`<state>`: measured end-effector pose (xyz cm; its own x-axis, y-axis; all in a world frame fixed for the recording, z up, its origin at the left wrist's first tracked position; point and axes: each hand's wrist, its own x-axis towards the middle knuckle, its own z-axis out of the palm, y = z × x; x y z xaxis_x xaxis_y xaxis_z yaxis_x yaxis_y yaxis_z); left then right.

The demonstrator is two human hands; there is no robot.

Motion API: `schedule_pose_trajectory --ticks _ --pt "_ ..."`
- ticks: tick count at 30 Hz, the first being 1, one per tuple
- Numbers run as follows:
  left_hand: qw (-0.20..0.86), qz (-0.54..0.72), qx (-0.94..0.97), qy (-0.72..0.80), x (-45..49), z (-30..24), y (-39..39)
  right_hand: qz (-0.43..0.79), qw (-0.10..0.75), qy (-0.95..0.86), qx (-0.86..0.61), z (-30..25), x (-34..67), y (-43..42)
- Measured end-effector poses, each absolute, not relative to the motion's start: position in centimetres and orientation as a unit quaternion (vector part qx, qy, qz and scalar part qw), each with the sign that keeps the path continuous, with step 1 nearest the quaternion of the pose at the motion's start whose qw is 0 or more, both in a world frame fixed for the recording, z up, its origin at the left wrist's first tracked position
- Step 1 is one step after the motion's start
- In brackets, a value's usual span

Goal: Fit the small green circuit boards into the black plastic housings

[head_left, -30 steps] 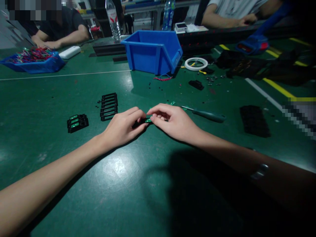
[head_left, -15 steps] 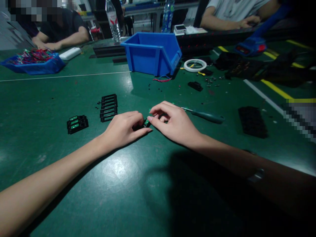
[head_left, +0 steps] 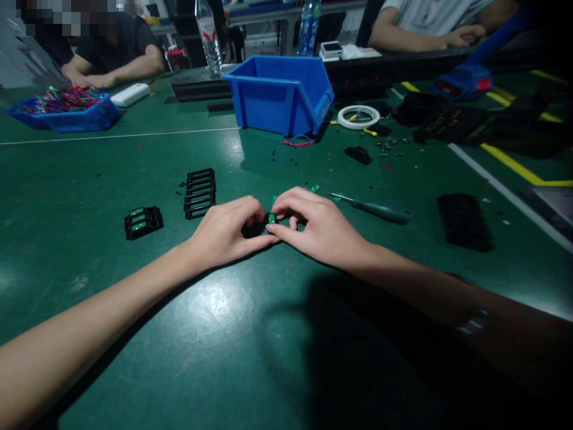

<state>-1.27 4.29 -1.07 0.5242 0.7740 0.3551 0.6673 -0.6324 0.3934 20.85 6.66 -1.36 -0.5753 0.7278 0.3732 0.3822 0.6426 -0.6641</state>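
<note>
At the middle of the green table, a small black housing with a green circuit board (head_left: 271,219) sits between my two hands. My right hand (head_left: 320,224) pinches it between thumb and fingers. My left hand (head_left: 228,230) curls around its left side, thumb along the near edge; its fingertips are partly hidden. Behind the left hand lies a black slotted frame (head_left: 200,193), and further left a black housing block with several green boards (head_left: 143,223). A flat screwdriver (head_left: 380,211) with a dark green handle rests beyond my right hand, near a few loose green boards (head_left: 315,188).
A blue bin (head_left: 280,98) stands at the back, beside a roll of white tape (head_left: 358,117) and scattered screws (head_left: 391,144). Blue tray of wires (head_left: 67,110) at left; black block (head_left: 465,222) and blue power tool (head_left: 463,83) at right. Two people sit across the table.
The small housing has turned between my fingers, showing more of its green board. Both hands stay close together, with only slight finger movement. The whole view has shifted slightly.
</note>
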Motion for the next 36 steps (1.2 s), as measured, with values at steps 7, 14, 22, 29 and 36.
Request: schedule_pose_trajectory --ticks 7,14,22,29,36 --pt "0.087 0.237 0.879 0.405 -1.24 -1.09 4.63 0.274 0.333 -0.845 -0.317 -1.38 20.9 6.69" --pt "0.107 0.218 0.888 0.39 -1.37 -1.06 4.66 0.292 0.345 -0.838 -0.307 -1.25 20.92 6.54" --pt "0.119 0.214 0.886 0.394 -1.27 -0.93 4.63 0.292 0.352 -0.839 -0.294 -1.22 21.0 6.46" --pt "0.117 0.213 0.887 0.393 -1.25 -0.92 4.65 0.292 0.351 -0.84 -0.295 -1.16 20.98 6.53" --pt "0.115 0.211 0.888 0.393 -1.19 -0.93 4.71 0.268 0.339 -0.852 -0.296 -1.52 21.01 6.82"
